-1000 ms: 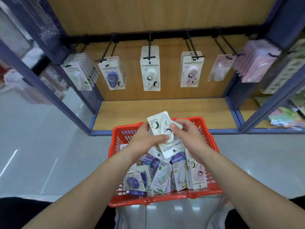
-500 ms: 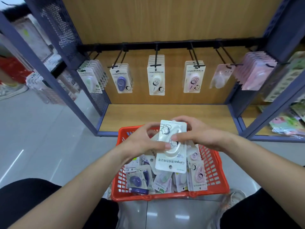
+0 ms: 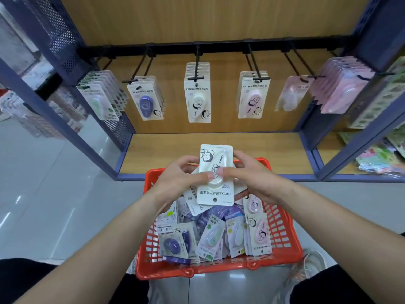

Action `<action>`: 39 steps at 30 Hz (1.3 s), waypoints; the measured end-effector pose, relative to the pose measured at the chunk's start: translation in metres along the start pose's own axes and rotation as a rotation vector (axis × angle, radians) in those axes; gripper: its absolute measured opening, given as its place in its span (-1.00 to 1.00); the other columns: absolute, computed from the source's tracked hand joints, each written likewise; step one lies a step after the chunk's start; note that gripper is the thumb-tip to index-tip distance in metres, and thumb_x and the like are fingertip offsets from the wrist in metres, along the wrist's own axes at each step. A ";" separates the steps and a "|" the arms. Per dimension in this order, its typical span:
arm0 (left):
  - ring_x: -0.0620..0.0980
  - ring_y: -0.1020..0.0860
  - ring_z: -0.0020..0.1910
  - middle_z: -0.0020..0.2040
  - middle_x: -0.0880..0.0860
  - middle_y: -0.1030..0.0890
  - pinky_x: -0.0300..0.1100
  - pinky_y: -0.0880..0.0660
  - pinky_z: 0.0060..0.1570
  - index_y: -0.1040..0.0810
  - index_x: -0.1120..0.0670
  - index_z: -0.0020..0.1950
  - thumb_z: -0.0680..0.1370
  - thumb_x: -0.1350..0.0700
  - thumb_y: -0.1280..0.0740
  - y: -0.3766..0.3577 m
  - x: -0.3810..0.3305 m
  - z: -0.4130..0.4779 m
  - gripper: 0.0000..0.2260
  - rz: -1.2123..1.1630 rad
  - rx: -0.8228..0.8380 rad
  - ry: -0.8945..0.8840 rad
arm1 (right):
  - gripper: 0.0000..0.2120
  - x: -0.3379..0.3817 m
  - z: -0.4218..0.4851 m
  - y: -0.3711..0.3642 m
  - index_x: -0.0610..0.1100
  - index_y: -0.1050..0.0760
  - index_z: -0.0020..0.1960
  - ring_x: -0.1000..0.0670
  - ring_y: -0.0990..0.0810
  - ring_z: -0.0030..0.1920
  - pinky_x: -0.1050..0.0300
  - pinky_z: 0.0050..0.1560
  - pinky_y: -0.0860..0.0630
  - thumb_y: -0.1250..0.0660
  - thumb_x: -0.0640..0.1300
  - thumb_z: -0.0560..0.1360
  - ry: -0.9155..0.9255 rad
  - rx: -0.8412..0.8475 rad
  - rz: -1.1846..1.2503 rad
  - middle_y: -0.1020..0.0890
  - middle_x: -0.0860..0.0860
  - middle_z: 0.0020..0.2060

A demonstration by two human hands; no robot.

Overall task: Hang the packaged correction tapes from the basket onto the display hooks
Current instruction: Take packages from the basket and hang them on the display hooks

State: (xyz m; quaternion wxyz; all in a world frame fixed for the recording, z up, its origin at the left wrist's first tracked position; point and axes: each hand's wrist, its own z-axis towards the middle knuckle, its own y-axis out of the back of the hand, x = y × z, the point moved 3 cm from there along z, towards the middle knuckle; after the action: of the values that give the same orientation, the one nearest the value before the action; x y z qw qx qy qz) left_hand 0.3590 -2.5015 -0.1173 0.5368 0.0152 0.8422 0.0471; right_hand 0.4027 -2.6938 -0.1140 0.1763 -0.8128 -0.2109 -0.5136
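A small stack of white correction tape packs [image 3: 215, 189] is held above the red basket [image 3: 282, 229], upside down with the hang hole nearest me. My left hand [image 3: 177, 178] grips the stack's left side, thumb on the front blister. My right hand [image 3: 249, 178] grips the right side, thumb beside the left one. The basket holds several loose packs: purple, green, white and pink. Display hooks [image 3: 197, 69] on a black rail carry hung packs: green, purple, white [image 3: 198, 99], pink.
The hooks hang over a wooden shelf [image 3: 219, 148] framed by blue uprights [image 3: 54, 119]. More pink packs [image 3: 341, 88] hang at the right. Neighbouring shelves hold other stationery. Grey tiled floor lies to the left. My knees and a shoe flank the basket.
The packs rose slightly and turned square to me, upside down. Both thumbs came together on the front blister. The camera tilted and moved closer to the shelf.
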 end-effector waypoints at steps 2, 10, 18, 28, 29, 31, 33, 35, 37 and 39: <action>0.08 -0.73 -0.02 0.00 0.00 -0.75 0.13 -0.65 0.07 -0.61 0.00 0.24 0.29 0.12 -0.69 -0.004 0.001 0.003 -0.44 0.019 0.019 -0.014 | -0.53 0.001 0.005 0.003 0.07 -0.43 0.34 -0.13 -0.75 0.00 -0.13 -0.14 -0.69 -0.52 -0.10 0.50 0.009 -0.015 -0.031 -0.69 -0.05 0.13; 0.12 -0.73 0.00 0.07 0.04 -0.73 0.13 -0.64 0.06 -0.56 0.01 0.32 0.11 -0.01 -0.71 -0.005 0.000 0.011 -0.20 -0.092 -0.035 -0.001 | -0.56 0.002 0.020 0.014 0.01 -0.48 0.32 -0.15 -0.75 -0.03 -0.26 -0.05 -0.68 -0.52 -0.14 0.49 0.049 -0.077 -0.035 -0.73 -0.06 0.08; 0.18 -0.73 -0.04 0.07 0.14 -0.71 0.18 -0.65 0.05 -0.45 0.04 0.43 0.37 0.36 -0.59 0.000 -0.003 0.011 -0.31 -0.252 -0.193 -0.019 | -0.47 0.006 0.022 0.008 0.17 -0.36 0.37 0.02 -0.74 -0.12 0.14 -0.23 -0.61 -0.52 -0.05 0.50 0.148 -0.240 0.062 -0.67 -0.11 0.09; 0.10 -0.74 -0.05 0.08 0.02 -0.71 0.07 -0.68 -0.09 -0.43 -0.04 0.39 0.48 0.36 -0.50 -0.001 -0.011 0.005 -0.42 -0.342 -0.296 -0.077 | -0.42 0.010 0.010 -0.004 0.05 -0.36 0.23 0.00 -0.74 -0.03 0.00 -0.09 -0.70 -0.63 -0.05 0.38 0.165 -0.338 0.067 -0.69 0.01 0.07; 0.09 -0.74 -0.06 0.07 0.02 -0.71 0.03 -0.68 -0.12 -0.43 -0.03 0.39 0.47 0.37 -0.50 0.001 -0.012 0.005 -0.42 -0.321 -0.293 -0.090 | -0.36 0.013 0.010 -0.003 0.09 -0.35 0.27 0.02 -0.74 -0.05 0.02 -0.11 -0.69 -0.65 -0.01 0.35 0.159 -0.337 0.018 -0.70 0.05 0.05; 0.08 -0.74 -0.06 0.07 0.05 -0.71 -0.03 -0.67 -0.18 -0.44 -0.02 0.38 0.46 0.38 -0.50 0.004 -0.014 0.005 -0.43 -0.280 -0.270 -0.114 | -0.26 0.016 0.010 0.002 0.22 -0.32 0.32 0.08 -0.72 -0.06 0.09 -0.07 -0.64 -0.67 0.07 0.29 0.136 -0.314 -0.106 -0.71 0.15 0.03; 0.10 -0.73 -0.06 0.07 0.09 -0.72 -0.02 -0.67 -0.18 -0.46 -0.03 0.37 0.46 0.39 -0.50 0.006 -0.015 0.006 -0.42 -0.231 -0.234 -0.129 | -0.20 0.019 0.012 0.008 0.26 -0.33 0.34 0.12 -0.70 0.01 0.09 0.06 -0.63 -0.70 0.09 0.24 0.138 -0.253 -0.199 -0.67 0.18 0.07; 0.13 -0.73 -0.05 0.08 0.11 -0.72 0.05 -0.68 -0.13 -0.46 -0.06 0.35 0.46 0.39 -0.50 0.006 -0.016 0.005 -0.42 -0.162 -0.188 -0.138 | -0.09 0.024 0.011 0.012 0.26 -0.29 0.41 0.13 -0.63 0.12 0.13 0.17 -0.58 -0.71 0.06 0.21 0.161 -0.202 -0.330 -0.58 0.19 0.15; 0.14 -0.73 -0.05 0.08 0.11 -0.72 0.12 -0.68 -0.08 -0.47 -0.08 0.35 0.46 0.38 -0.50 0.005 -0.017 0.005 -0.42 -0.086 -0.126 -0.147 | 0.00 0.031 0.010 0.014 0.29 -0.23 0.48 0.16 -0.51 0.23 0.17 0.26 -0.47 -0.71 0.07 0.21 0.219 -0.148 -0.537 -0.48 0.19 0.25; 0.13 -0.72 -0.07 0.07 0.08 -0.73 0.12 -0.68 -0.09 -0.48 -0.09 0.35 0.45 0.38 -0.51 0.003 -0.017 0.005 -0.41 -0.046 -0.073 -0.149 | -0.04 0.036 0.009 0.013 0.24 -0.29 0.49 0.26 -0.47 0.22 0.25 0.27 -0.43 -0.70 0.08 0.22 0.251 -0.064 -0.700 -0.48 0.21 0.27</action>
State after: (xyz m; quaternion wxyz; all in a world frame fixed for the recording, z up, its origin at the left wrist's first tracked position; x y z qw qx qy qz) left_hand 0.3711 -2.4990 -0.1034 0.5993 -0.0202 0.7977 0.0644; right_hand 0.4301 -2.6944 -0.0864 -0.0109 -0.6273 -0.4364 -0.6450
